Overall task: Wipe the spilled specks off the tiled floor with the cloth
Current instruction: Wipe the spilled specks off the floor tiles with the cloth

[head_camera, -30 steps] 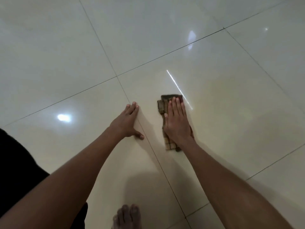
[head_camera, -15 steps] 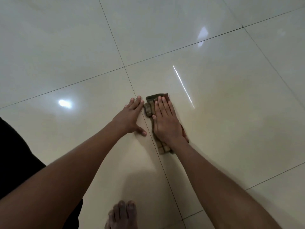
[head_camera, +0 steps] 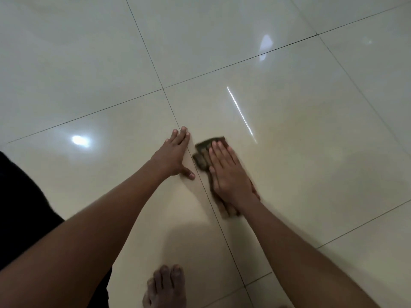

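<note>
A brown checked cloth (head_camera: pixel 203 153) lies flat on the glossy cream tiled floor (head_camera: pixel 300 152), just right of a grout line. My right hand (head_camera: pixel 226 172) presses palm-down on it with fingers together, covering most of it; the cloth's far end and near end stick out. My left hand (head_camera: pixel 172 155) rests flat on the tile left of the grout line, fingers extended, thumb out, holding nothing. No specks are visible on the floor; the cloth is blurred by motion.
Dark grout lines (head_camera: pixel 144 43) cross the floor. Light reflections show on the tiles (head_camera: pixel 80 141). A bare foot (head_camera: pixel 165 287) stands at the bottom edge, and dark clothing (head_camera: pixel 22 207) fills the lower left.
My right hand slid the cloth leftward toward the grout line and my left hand, then slightly back to the right. The left hand stayed planted.
</note>
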